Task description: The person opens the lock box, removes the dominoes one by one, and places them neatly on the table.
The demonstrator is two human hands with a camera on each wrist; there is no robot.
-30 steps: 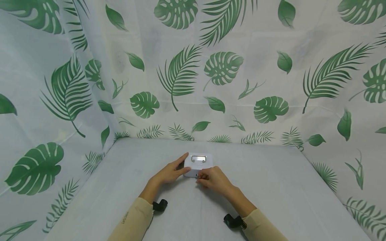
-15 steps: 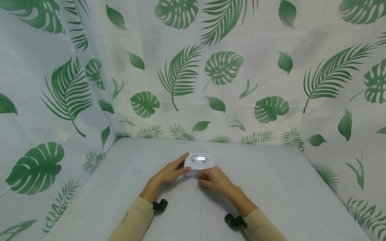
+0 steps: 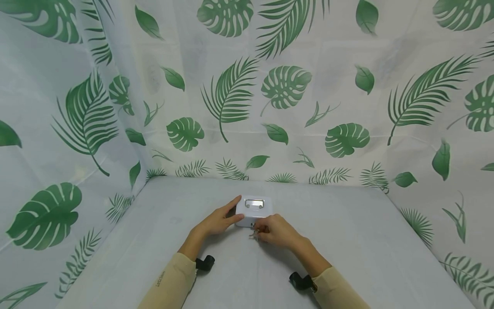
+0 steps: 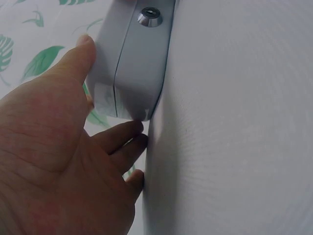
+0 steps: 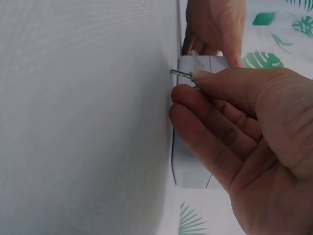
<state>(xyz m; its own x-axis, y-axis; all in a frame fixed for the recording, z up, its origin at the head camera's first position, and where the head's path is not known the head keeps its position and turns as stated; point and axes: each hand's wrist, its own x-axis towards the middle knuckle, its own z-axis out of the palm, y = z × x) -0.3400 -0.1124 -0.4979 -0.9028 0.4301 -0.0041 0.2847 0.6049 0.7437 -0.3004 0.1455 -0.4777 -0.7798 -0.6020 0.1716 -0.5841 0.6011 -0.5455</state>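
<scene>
A small white cash box (image 3: 247, 215) sits on the table, lid down, with a folded metal handle (image 3: 254, 203) on top. My left hand (image 3: 215, 222) rests against its left side, thumb touching the front of the lid and fingers extended. In the left wrist view the round lock (image 4: 150, 17) on the front face has no key in its slot. My right hand (image 3: 278, 231) is just in front of the box, pinching a small key (image 5: 181, 74) between thumb and forefinger. Another part of the keys (image 3: 253, 234) hangs by the fingertips, too small to make out clearly.
A white cloth covers the table (image 3: 173, 206). Behind and at both sides rise white curtains (image 3: 239, 163) with green leaf prints. Black wrist cameras (image 3: 205, 263) sit at both sleeves, over the table.
My right hand has drawn slightly to the right, and its fingers have shifted so that the keys now show below the fingertips. The left hand and cash box have stayed still.
</scene>
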